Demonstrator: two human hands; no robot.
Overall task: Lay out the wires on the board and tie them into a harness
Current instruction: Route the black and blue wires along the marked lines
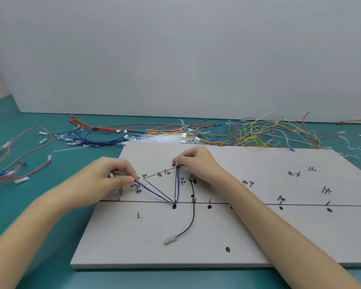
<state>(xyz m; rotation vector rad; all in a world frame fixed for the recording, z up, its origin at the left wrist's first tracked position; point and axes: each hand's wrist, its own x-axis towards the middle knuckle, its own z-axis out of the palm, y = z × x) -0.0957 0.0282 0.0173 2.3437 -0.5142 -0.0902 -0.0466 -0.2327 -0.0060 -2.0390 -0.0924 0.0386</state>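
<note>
We pinch the blue wire (157, 196) at both ends — left hand (113, 176) left, right hand (193, 161) far — its bend hooked round the near pin (174, 200).

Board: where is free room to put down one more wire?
Free: the board near edge, right of the black wire. Crowded: around the blue wire between left hand and right hand.

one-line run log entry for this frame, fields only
stage: routing | left hand: pinches blue wire pair | right hand: pinches its other end | pair bends round pin on grey board | black wire: loose
</note>
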